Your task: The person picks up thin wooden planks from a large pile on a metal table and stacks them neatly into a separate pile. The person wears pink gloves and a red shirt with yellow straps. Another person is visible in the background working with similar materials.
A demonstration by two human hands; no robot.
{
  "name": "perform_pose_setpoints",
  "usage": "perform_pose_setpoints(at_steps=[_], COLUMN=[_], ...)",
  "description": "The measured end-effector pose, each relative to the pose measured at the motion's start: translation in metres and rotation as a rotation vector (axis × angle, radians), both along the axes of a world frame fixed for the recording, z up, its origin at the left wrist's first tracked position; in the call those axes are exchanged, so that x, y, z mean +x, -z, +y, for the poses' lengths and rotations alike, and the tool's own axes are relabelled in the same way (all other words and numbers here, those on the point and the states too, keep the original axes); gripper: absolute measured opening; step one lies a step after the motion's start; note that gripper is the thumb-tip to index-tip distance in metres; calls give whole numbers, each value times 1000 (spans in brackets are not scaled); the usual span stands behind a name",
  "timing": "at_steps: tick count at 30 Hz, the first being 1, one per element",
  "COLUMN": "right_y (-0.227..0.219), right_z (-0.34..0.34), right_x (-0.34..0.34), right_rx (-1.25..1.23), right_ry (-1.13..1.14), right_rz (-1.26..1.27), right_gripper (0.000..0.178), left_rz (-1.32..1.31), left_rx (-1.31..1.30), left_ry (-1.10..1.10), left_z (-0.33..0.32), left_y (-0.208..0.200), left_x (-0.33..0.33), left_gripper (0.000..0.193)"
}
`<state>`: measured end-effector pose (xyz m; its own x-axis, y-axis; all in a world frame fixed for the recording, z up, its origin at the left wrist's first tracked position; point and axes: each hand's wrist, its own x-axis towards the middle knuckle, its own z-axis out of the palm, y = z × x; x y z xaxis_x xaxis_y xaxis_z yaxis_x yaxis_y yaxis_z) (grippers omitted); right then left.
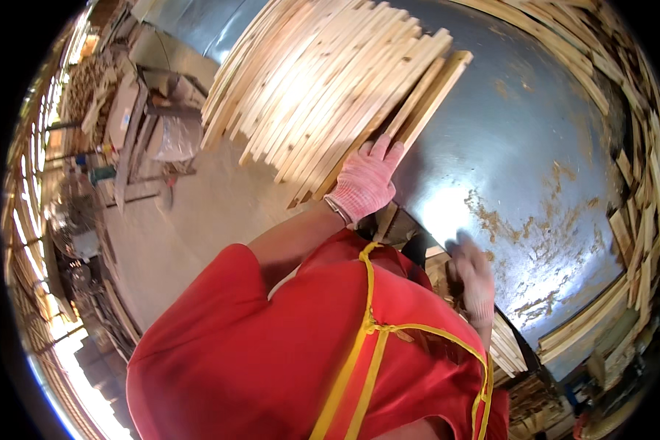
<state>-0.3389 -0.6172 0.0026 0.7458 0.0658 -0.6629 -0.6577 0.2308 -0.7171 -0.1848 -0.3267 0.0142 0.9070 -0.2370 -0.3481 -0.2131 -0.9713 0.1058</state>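
Observation:
A row of pale wooden strips (308,88) lies side by side on the metal table (506,147). At its right end, a wooden strip (438,95) stands slightly apart from the others. My left hand (365,180), in a pink knitted glove, has its fingers closed over the near end of that strip. Past the table's near edge, my right hand (473,275), also gloved, is smeared by motion. Its fingers are too blurred to show their shape or whether anything is in them. Loose wood pieces (438,268) lie below and beside it.
Sawdust (521,220) is scattered over the table's right half. Long wood offcuts (642,198) are heaped along its right and far rim. On the left, the floor (183,227) leads to a stand with a plastic bag (177,138) and a machine (81,224).

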Motion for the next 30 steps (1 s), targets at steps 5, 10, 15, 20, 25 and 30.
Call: perform_pose_setpoints(at_steps=[5,10,15,20,25,30], right_y=[-4,48,30,40,26,47], right_z=[141,211,195,185,178,184], right_x=[161,197,191,193,199,199], right_rx=[-501,-446,-413,-358,-204,-174], right_ry=[-329,-315,-223,-142,-190,-73], right_rz=[-204,-204,-68,-194,-181,-120], right_gripper=[90,90,93,101,96,87], left_rz=[-155,63,634,741,438,1011], left_rx=[-144,-409,-620,-1419,-1324,-1709], left_ry=[122,-198,-746,-894,-659,-960], left_z=[87,203,181,152,160,175], left_y=[3,6,30,101,39,-39], left_x=[-42,-121,-142,-119,-111,-27], left_gripper=[63,34,61,74,49,57])
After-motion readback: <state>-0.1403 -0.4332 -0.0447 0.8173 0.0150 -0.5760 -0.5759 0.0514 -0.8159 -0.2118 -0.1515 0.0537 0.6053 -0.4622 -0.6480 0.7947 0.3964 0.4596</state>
